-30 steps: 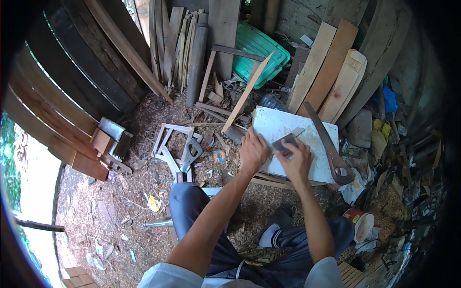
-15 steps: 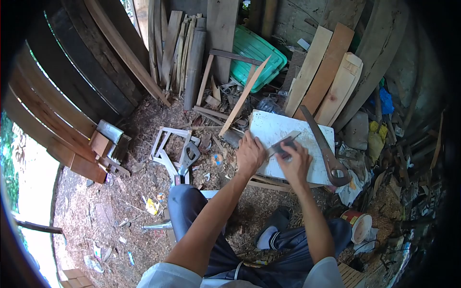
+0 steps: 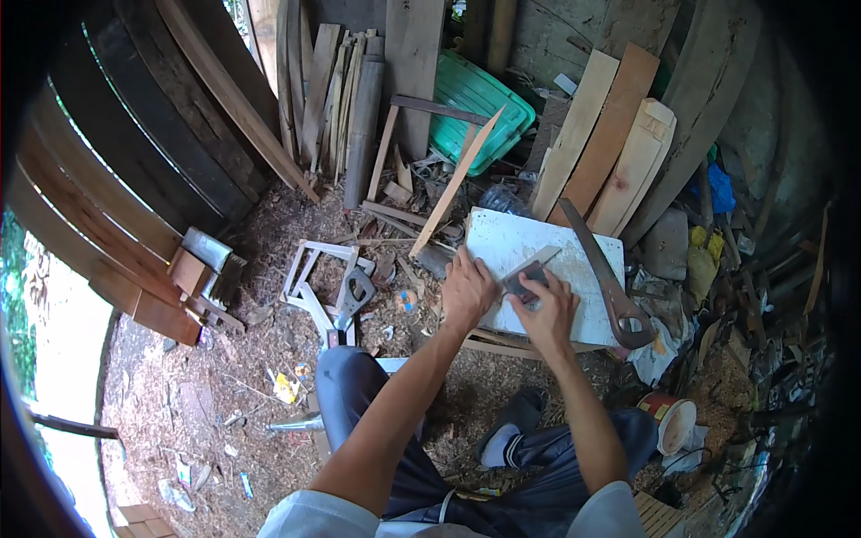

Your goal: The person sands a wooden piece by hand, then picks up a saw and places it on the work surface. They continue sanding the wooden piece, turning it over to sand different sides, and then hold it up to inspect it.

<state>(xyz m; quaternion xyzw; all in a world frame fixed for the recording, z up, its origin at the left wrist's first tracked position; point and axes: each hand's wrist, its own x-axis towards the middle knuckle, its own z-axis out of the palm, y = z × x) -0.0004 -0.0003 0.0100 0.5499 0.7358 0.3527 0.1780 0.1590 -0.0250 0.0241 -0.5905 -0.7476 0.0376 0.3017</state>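
On a white, worn board (image 3: pixel 574 255) in front of me lies a small, thin wooden strip (image 3: pixel 543 256), slanting up to the right. My left hand (image 3: pixel 468 289) is closed over its lower left end at the board's left edge; the fingers hide that end. A small dark grey block (image 3: pixel 529 280) is pinched between the thumb and fingers of my right hand (image 3: pixel 551 305), right against the strip. To the right, a handsaw (image 3: pixel 603 269) with a rusty blade and brown handle lies across the board.
Left of the board, another handsaw (image 3: pixel 355 291) rests among pale wooden frame pieces (image 3: pixel 309 300) on shavings. Planks (image 3: pixel 610 134) lean behind, near a green plastic lid (image 3: pixel 475 108). A bucket (image 3: pixel 673 426) stands by my right knee.
My right hand has shifted slightly with the dark block, a little down and to the left along the strip. My left hand stays in place.
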